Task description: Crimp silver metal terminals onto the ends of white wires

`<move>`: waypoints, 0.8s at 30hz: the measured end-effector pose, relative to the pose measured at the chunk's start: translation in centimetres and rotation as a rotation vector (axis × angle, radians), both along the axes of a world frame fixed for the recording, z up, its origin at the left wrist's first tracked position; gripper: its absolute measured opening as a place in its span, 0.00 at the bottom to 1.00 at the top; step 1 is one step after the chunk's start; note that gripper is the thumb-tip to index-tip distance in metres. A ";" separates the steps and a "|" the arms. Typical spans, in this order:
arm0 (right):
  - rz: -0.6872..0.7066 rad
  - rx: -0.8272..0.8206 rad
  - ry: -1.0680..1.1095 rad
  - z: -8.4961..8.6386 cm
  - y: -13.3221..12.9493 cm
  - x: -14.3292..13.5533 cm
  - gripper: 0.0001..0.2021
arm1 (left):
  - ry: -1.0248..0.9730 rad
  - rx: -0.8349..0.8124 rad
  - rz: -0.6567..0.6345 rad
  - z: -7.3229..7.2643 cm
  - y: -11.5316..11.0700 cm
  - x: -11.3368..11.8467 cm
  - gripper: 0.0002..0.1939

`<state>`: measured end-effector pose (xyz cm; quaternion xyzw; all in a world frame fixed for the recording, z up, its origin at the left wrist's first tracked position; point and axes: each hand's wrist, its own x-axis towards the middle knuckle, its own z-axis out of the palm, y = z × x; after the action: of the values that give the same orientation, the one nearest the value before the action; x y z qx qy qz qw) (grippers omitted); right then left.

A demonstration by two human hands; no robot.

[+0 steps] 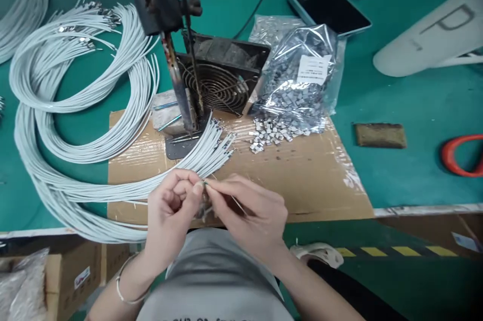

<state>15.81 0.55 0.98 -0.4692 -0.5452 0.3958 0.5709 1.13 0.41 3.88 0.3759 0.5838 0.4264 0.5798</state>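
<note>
- Left hand (175, 203) and right hand (254, 210) pinched a tiny piece (205, 183) above the near edge of the cardboard (320, 175), likely for control.
- Wires (113, 191) lay tips beside loose bits (273, 132), toward its far edge, probably for easy reach.
</note>
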 end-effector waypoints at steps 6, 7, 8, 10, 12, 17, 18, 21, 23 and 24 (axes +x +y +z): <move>0.271 -0.505 0.321 0.8 0.8 2.1 0.05 | 0.037 0.065 -0.011 -0.2 -0.3 0.3 0.07; 0.288 -0.536 0.319 0.9 0.9 2.4 0.05 | 0.043 0.077 -0.011 -0.2 -0.3 0.4 0.07; 0.301 -0.549 0.304 1.1 1.1 2.6 0.05 | 0.053 0.089 -0.013 -0.2 -0.4 0.4 0.07; 0.321 -0.543 0.264 1.4 1.3 2.9 0.06 | 0.080 0.119 -0.015 -0.3 -0.6 0.6 0.06; 0.334 -0.517 0.237 1.6 1.5 3.0 0.06 | 0.117 0.145 -0.015 -0.4 -0.7 0.7 0.05; 0.340 -0.483 0.182 1.5 1.6 3.1 0.08 | 0.200 0.156 -0.022 -0.6 -1.1 0.7 0.05; 0.334 -0.478 0.166 1.4 1.5 3.1 0.08 | 0.207 0.161 -0.035 -0.6 -1.1 0.6 0.05; 0.289 -0.452 0.134 1.2 1.2 3.0 0.08 | 0.200 0.162 -0.065 -0.8 -1.2 0.5 0.05; 0.273 -0.464 0.151 1.1 1.1 3.1 0.06 | 0.163 0.121 -0.083 -0.7 -1.2 0.4 0.05; 0.269 -0.499 0.170 1.0 1.0 3.2 0.06 | 0.134 0.093 -0.094 -0.6 -1.2 0.3 0.05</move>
<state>18.99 1.56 2.03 -0.4839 -0.4383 0.6277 0.4240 1.42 -0.75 3.26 0.4572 0.5827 0.3990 0.5406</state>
